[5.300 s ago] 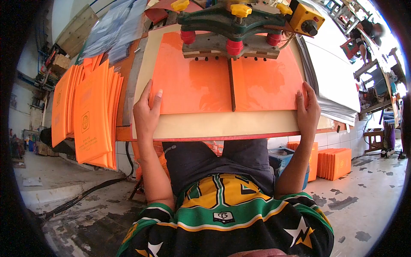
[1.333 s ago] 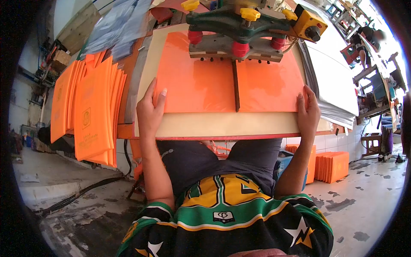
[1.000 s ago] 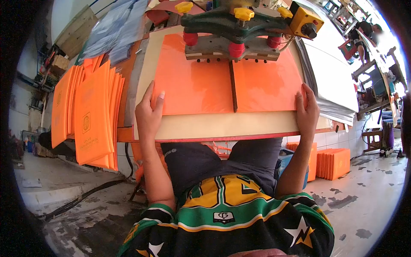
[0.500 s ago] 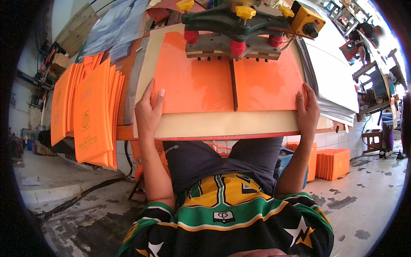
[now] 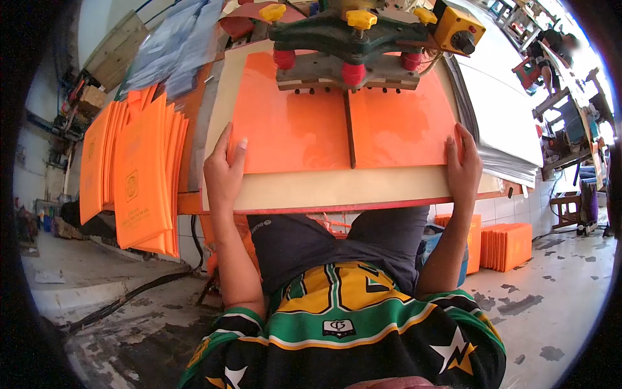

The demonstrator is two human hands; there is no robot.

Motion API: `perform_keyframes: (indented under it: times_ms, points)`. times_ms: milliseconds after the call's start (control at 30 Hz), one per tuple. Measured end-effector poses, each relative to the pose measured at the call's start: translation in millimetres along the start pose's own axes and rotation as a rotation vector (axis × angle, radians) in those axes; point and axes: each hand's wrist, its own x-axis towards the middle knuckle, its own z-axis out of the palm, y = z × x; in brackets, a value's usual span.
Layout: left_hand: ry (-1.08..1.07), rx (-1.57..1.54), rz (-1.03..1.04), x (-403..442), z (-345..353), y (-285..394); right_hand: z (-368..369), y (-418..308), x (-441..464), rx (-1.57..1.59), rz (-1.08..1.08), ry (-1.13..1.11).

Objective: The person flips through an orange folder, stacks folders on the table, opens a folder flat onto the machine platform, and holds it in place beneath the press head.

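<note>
A glossy orange plastic sheet (image 5: 291,126) lies on a cream board (image 5: 343,181), parted down its middle by a narrow dark strip (image 5: 350,133). My left hand (image 5: 225,172) is at the sheet's left edge, thumb on the near side and fingers along the border. My right hand (image 5: 464,162) holds the opposite edge in the same way, its thumb on the orange surface. Some fingertips are hard to make out. Over the sheet's far part hangs a green press head (image 5: 353,40) with red insulators and a metal plate, covering that part from view.
Orange printed covers (image 5: 142,175) hang over the table's left edge, near clear plastic sheets (image 5: 178,45). White sheets (image 5: 495,104) are stacked at right. A yellow control box (image 5: 459,29) adjoins the press. More orange covers (image 5: 506,246) stand on the floor. Another person (image 5: 551,52) sits far right.
The view has shifted slightly, so the press appears a little further left. Both hands stay at the sheet's side edges, with hardly any movement.
</note>
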Motion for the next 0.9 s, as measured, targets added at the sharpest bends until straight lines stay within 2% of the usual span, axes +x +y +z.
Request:
perform_keyframes:
  times_ms: [900]
  points:
    - [0.0,0.009,-0.02,0.5,-0.1,3.0,0.1,-2.6,0.7,-0.002,0.029,-0.009]
